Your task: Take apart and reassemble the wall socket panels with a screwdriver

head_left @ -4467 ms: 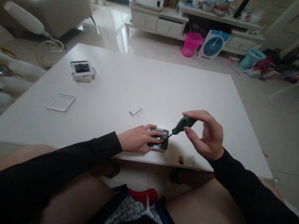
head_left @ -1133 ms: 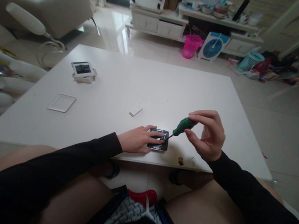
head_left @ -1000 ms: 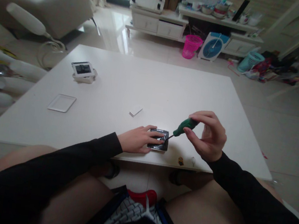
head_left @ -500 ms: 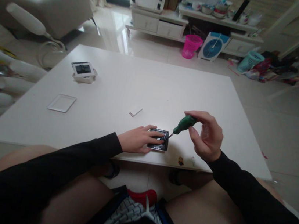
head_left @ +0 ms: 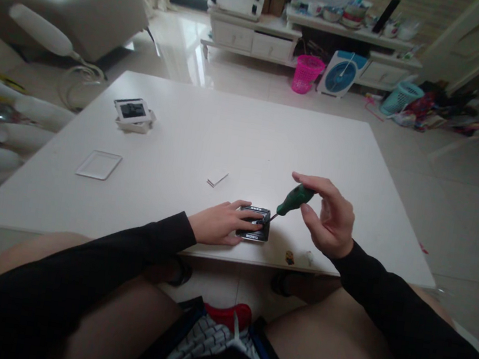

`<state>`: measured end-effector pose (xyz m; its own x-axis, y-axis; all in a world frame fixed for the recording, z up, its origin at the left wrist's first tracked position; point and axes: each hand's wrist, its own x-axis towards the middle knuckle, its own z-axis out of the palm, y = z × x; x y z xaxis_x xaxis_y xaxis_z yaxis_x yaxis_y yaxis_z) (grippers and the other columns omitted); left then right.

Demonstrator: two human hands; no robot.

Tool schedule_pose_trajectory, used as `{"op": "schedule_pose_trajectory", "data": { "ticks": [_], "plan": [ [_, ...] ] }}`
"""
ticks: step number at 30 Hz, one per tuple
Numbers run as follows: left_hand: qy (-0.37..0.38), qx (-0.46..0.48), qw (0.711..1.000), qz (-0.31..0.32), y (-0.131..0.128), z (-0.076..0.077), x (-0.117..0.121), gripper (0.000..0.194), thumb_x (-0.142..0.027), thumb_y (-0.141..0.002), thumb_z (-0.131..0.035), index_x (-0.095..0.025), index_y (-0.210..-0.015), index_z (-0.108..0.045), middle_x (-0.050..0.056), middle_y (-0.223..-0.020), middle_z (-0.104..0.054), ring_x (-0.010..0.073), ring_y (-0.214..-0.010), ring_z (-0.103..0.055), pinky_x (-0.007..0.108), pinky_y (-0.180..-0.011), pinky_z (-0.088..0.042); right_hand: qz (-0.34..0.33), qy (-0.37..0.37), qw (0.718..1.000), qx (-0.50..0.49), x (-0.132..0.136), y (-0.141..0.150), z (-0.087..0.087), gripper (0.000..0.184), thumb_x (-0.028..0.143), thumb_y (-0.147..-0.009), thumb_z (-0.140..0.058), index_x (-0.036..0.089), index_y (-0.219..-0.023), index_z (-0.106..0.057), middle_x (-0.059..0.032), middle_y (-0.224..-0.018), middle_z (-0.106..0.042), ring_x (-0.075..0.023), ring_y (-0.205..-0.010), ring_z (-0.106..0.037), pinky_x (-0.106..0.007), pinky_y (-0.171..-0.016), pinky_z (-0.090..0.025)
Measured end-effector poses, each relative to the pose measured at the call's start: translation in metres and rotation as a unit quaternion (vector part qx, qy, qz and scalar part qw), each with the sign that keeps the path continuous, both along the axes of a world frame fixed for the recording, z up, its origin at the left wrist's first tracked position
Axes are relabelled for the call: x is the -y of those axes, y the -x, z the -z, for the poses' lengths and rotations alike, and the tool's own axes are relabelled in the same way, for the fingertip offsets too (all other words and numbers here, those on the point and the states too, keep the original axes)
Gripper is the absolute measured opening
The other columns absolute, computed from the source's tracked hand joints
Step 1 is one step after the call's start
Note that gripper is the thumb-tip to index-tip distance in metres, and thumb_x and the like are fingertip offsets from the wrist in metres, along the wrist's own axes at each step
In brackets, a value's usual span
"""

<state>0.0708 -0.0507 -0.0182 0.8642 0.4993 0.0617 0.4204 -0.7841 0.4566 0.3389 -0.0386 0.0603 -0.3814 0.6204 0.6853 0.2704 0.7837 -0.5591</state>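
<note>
A small rectangular device, dark with pale metal parts along its edges and resembling the back of a wall switch, lies near the table's front edge. My left hand grips it from the left, with fingers across its top and the thumb by its lower left corner. The green handle of a screwdriver sits between the thumb and fingers of my right hand. Its shaft slants down left, and its tip meets the device's right part, close to my left fingertips; the exact contact point is too small to make out.
On the white table are a thin white frame, a white piece with a dark centre on a small box, and a small white piece. Small brass-coloured bits and a clear bit lie near the front edge.
My right hand and the screwdriver handle have shifted slightly to the left. The left hand and the device look the same.
</note>
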Motion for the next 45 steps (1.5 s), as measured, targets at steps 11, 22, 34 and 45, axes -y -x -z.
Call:
{"op": "schedule_pose_trajectory", "data": {
  "ticks": [11,22,34,45],
  "plan": [
    [-0.003,-0.009,1.0,0.002,-0.0012,-0.0006,0.0,0.052,-0.023,-0.091,-0.066,-0.026,-0.143,-0.061,0.003,-0.162,-0.048,0.0355,-0.146,-0.041,0.052,-0.121,-0.041,0.007,-0.009,1.0,0.004,0.0,-0.0004,0.0019,0.057,0.018,-0.086,-0.073,0.033,-0.139,-0.062,-0.0085,-0.123,-0.071,-0.0283,-0.107,-0.069,-0.045,-0.082,-0.059],
    [0.0,-0.005,1.0,-0.001,0.0,0.0002,0.0002,0.051,-0.023,-0.092,-0.066,-0.028,-0.142,-0.062,0.003,-0.162,-0.048,0.0338,-0.146,-0.041,0.051,-0.121,-0.041,0.02,0.011,1.0,-0.008,0.002,0.0016,0.001,0.055,0.015,-0.087,-0.07,0.034,-0.138,-0.062,-0.0074,-0.122,-0.073,-0.0281,-0.104,-0.07,-0.047,-0.083,-0.059],
    [-0.004,0.0,1.0,0.001,-0.0002,0.001,-0.0001,0.05,-0.024,-0.093,-0.065,-0.027,-0.142,-0.061,0.002,-0.162,-0.048,0.0338,-0.146,-0.041,0.051,-0.121,-0.04,0.019,-0.009,1.0,-0.006,0.0019,0.0011,0.0,0.058,0.012,-0.085,-0.07,0.033,-0.138,-0.063,-0.0071,-0.117,-0.072,-0.0276,-0.099,-0.067,-0.044,-0.076,-0.057],
    [-0.006,-0.006,1.0,-0.001,-0.0002,0.0013,0.0002,0.051,-0.024,-0.092,-0.065,-0.028,-0.142,-0.062,0.002,-0.161,-0.049,0.0354,-0.146,-0.041,0.052,-0.119,-0.042,0.017,-0.039,0.999,0.014,0.0007,0.0004,-0.0009,0.06,0.013,-0.082,-0.072,0.032,-0.138,-0.063,-0.0081,-0.117,-0.072,-0.0289,-0.102,-0.068,-0.047,-0.08,-0.058]
  ]
}}
